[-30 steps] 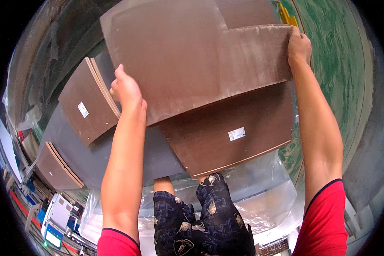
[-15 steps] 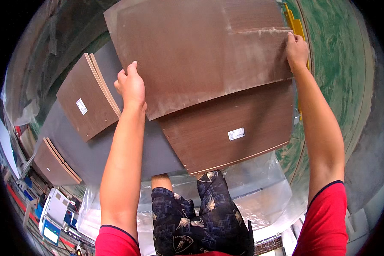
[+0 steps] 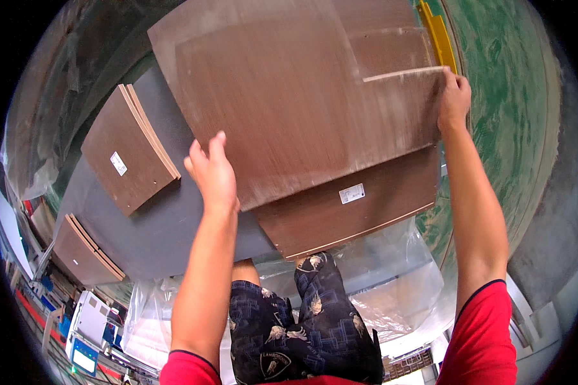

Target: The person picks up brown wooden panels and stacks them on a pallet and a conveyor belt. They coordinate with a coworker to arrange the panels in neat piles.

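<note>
Clear plastic sheeting (image 3: 395, 273) is covering something pale and indistinct at lower centre. Across upper centre, a large brown panel (image 3: 270, 109), wood-grained, dust-scuffed and notched at right, is overlapping a labelled panel (image 3: 392, 205). The right hand (image 3: 455, 102) is gripping its right corner; the left hand (image 3: 213, 176), fingers half spread, is meeting its left edge, grip unclear.

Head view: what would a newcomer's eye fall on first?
First, the notched panel, big and brown across the upper middle, with the left hand at its left edge and the right hand gripping its right corner. Next, the yellow bar at upper right, bright beside the green floor. Then the white label on the lower panel, partly covered by the notched one.
</note>
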A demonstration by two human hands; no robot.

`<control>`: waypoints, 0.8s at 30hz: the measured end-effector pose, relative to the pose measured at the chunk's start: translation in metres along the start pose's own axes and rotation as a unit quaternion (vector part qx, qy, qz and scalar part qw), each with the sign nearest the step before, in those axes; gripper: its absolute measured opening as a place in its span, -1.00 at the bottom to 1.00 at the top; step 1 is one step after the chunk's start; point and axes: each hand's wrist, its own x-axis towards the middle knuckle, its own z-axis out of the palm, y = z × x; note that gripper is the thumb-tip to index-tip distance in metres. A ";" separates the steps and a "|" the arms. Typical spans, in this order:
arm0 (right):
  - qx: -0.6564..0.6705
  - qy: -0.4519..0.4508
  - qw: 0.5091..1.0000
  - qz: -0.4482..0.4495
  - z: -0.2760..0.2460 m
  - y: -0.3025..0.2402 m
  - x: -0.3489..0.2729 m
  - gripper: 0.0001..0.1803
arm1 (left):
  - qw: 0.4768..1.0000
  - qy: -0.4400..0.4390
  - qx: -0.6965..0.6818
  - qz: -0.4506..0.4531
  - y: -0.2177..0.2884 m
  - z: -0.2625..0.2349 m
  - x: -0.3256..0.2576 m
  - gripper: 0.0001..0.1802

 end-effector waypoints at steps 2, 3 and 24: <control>0.113 -0.016 0.992 0.048 -0.020 -0.009 -0.027 -0.70 | 1.000 -0.013 -0.024 -0.008 -0.019 -0.008 -0.025 -0.21; 0.154 -0.007 0.985 0.073 -0.029 0.002 -0.034 -0.72 | 0.999 -0.015 -0.039 -0.014 -0.025 -0.012 -0.042 -0.22; 0.196 0.043 0.957 0.209 -0.156 0.149 -0.178 -0.67 | 0.969 -0.182 0.009 -0.167 -0.192 -0.040 -0.225 -0.13</control>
